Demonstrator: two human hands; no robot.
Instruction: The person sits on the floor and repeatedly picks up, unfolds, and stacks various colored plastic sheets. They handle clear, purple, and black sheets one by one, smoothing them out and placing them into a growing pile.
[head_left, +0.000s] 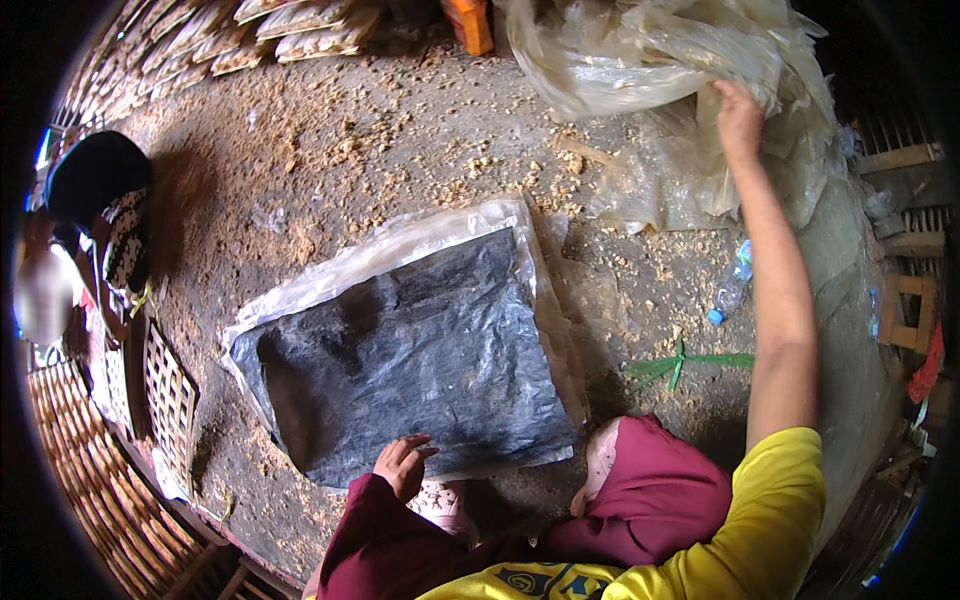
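My right arm stretches far forward, and my right hand (739, 124) pinches the edge of a crumpled translucent plastic sheet (637, 82) in a heap. Nearer my body, my left hand (403, 466) hovers over or rests at the near edge of a dark plastic sheet (420, 360), fingers slightly apart and holding nothing. Whether it touches the sheet is unclear. The dark sheet lies wrinkled on top of a stack of clear plastic sheets (360, 266), whose edges stick out at the far and right sides.
Crumbs litter the concrete floor (300, 150). A plastic bottle (729, 289) and green plastic twine (679, 366) lie at right. Another person (97, 202) bends at far left, near a woven bamboo panel (169, 401). Filled slabs (315, 30) are stacked at the back, beside an orange object (471, 26).
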